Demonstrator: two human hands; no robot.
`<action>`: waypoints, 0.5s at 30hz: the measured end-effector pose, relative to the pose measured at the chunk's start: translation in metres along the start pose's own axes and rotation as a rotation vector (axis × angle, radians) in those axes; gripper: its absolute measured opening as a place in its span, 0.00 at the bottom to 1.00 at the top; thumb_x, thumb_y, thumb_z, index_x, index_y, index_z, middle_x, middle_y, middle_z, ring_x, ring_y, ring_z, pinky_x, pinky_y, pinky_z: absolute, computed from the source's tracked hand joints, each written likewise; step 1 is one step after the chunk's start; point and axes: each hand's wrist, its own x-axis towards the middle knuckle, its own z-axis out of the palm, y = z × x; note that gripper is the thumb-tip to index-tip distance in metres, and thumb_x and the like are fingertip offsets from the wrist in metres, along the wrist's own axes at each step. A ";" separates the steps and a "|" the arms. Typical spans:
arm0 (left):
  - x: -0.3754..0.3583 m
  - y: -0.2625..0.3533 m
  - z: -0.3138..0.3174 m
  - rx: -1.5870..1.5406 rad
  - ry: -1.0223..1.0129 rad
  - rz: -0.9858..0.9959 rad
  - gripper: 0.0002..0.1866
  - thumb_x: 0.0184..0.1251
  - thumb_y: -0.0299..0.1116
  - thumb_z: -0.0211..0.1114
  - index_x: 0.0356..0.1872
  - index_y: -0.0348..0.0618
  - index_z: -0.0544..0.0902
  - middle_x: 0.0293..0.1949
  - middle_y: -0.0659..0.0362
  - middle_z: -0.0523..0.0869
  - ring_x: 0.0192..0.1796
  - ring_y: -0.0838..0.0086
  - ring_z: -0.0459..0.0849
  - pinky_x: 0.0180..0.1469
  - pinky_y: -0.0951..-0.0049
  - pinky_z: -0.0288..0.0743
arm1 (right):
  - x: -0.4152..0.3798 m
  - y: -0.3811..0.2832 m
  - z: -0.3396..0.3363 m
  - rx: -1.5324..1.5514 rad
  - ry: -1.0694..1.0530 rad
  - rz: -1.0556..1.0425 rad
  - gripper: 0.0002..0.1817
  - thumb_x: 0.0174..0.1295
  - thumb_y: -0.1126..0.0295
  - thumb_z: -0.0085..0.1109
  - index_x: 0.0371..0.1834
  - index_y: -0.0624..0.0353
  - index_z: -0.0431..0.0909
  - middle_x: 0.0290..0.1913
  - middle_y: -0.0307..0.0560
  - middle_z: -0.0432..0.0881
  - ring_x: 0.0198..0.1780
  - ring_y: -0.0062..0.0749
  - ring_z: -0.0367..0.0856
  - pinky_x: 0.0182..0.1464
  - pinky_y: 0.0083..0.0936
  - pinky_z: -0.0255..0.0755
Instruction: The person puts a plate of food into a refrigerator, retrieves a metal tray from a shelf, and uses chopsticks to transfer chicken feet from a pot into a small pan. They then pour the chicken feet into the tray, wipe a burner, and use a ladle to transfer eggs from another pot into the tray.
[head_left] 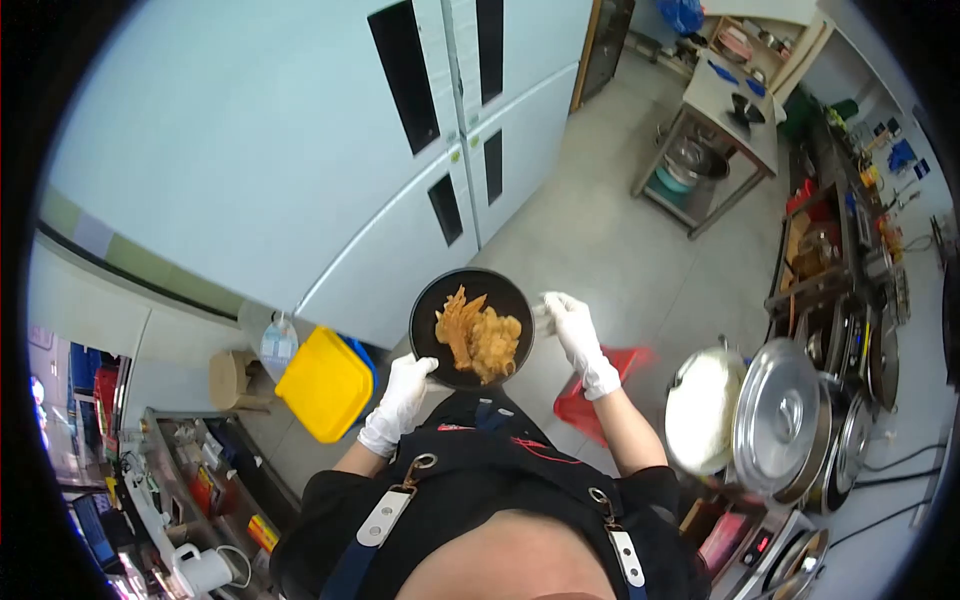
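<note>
A round black plate [426,310] is held in front of my body, with golden-brown fried food [494,340] and a paler orange fried piece [457,322] on it. My left hand [406,392], in a white glove, grips the plate's lower left rim with the thumb over the edge. Just off the plate's right side is my right hand [568,322], also in a white glove. Its fingers are partly stretched and blurred, apart from the rim, with nothing visible in them.
Large pale refrigerator doors [300,150] stand ahead. A yellow lid [326,386] and a wooden stool [236,380] are at left, a red stool [580,408] below my right hand. Pots with a metal lid [782,412] line the right; a steel table [735,120] stands farther back.
</note>
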 end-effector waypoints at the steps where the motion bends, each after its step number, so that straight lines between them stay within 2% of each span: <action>1: 0.009 0.008 0.001 0.013 0.018 0.010 0.18 0.63 0.19 0.53 0.54 0.28 0.76 0.51 0.47 0.82 0.52 0.61 0.83 0.55 0.58 0.80 | 0.025 -0.022 0.004 -0.066 -0.004 -0.018 0.17 0.71 0.62 0.51 0.52 0.63 0.78 0.39 0.45 0.85 0.30 0.23 0.80 0.32 0.22 0.75; 3: 0.038 0.016 -0.003 0.028 0.010 0.066 0.18 0.62 0.18 0.53 0.55 0.28 0.76 0.52 0.48 0.82 0.53 0.63 0.81 0.57 0.61 0.78 | 0.098 -0.057 0.014 -0.048 -0.042 -0.199 0.17 0.70 0.60 0.52 0.48 0.64 0.79 0.35 0.43 0.85 0.28 0.20 0.77 0.32 0.20 0.72; 5: 0.047 0.047 0.011 -0.065 0.048 0.033 0.16 0.62 0.19 0.54 0.52 0.30 0.79 0.47 0.51 0.85 0.48 0.67 0.83 0.53 0.67 0.78 | 0.166 -0.107 0.033 -0.092 -0.021 -0.351 0.18 0.70 0.60 0.54 0.50 0.66 0.80 0.35 0.41 0.84 0.32 0.17 0.76 0.35 0.19 0.71; 6: 0.052 0.060 0.015 -0.109 0.073 0.023 0.15 0.62 0.19 0.55 0.50 0.31 0.81 0.45 0.53 0.86 0.45 0.69 0.83 0.51 0.69 0.78 | 0.202 -0.127 0.043 -0.133 -0.015 -0.408 0.19 0.69 0.59 0.55 0.50 0.66 0.80 0.36 0.41 0.84 0.36 0.20 0.77 0.41 0.20 0.72; 7: 0.059 0.065 0.017 -0.091 0.107 0.073 0.16 0.62 0.18 0.55 0.50 0.31 0.81 0.45 0.54 0.86 0.45 0.70 0.83 0.51 0.71 0.77 | 0.238 -0.145 0.048 -0.235 0.018 -0.508 0.19 0.68 0.60 0.55 0.51 0.66 0.80 0.41 0.45 0.85 0.43 0.27 0.80 0.50 0.24 0.72; 8: 0.064 0.066 0.017 -0.100 0.117 0.058 0.15 0.63 0.19 0.55 0.50 0.31 0.81 0.46 0.54 0.86 0.46 0.70 0.83 0.51 0.72 0.77 | 0.279 -0.157 0.055 -0.217 0.041 -0.527 0.20 0.68 0.59 0.55 0.53 0.64 0.80 0.48 0.50 0.85 0.52 0.33 0.80 0.57 0.27 0.70; 9: 0.065 0.068 0.019 -0.070 0.150 0.079 0.15 0.63 0.19 0.55 0.50 0.31 0.81 0.46 0.54 0.86 0.46 0.70 0.83 0.51 0.72 0.77 | 0.289 -0.185 0.067 -0.205 0.047 -0.481 0.22 0.69 0.57 0.53 0.56 0.65 0.78 0.54 0.53 0.83 0.58 0.36 0.78 0.61 0.29 0.68; 10: 0.066 0.071 0.022 -0.042 0.182 0.101 0.15 0.63 0.20 0.56 0.51 0.31 0.81 0.47 0.55 0.86 0.46 0.70 0.83 0.51 0.71 0.77 | 0.330 -0.189 0.074 -0.124 0.003 -0.577 0.26 0.70 0.52 0.53 0.60 0.62 0.76 0.52 0.41 0.81 0.51 0.26 0.75 0.56 0.25 0.67; 12: 0.073 0.059 0.019 -0.111 0.216 0.106 0.15 0.63 0.21 0.56 0.51 0.31 0.81 0.46 0.55 0.86 0.46 0.70 0.84 0.51 0.72 0.77 | 0.367 -0.213 0.095 -0.041 -0.061 -0.565 0.27 0.71 0.52 0.51 0.61 0.64 0.74 0.54 0.44 0.81 0.53 0.28 0.75 0.57 0.26 0.68; 14: 0.054 0.065 0.053 -0.219 0.277 0.049 0.16 0.64 0.21 0.56 0.52 0.32 0.81 0.46 0.54 0.86 0.46 0.68 0.84 0.51 0.71 0.79 | 0.373 -0.233 0.106 -0.051 -0.126 -0.497 0.28 0.72 0.51 0.48 0.58 0.66 0.76 0.54 0.46 0.81 0.52 0.30 0.76 0.57 0.28 0.68; 15: 0.051 0.053 0.069 -0.187 0.353 0.087 0.16 0.64 0.21 0.55 0.52 0.32 0.81 0.47 0.54 0.86 0.46 0.67 0.85 0.51 0.69 0.79 | 0.408 -0.220 0.104 -0.132 -0.171 -0.517 0.30 0.73 0.48 0.43 0.56 0.68 0.77 0.52 0.49 0.82 0.51 0.32 0.77 0.56 0.28 0.68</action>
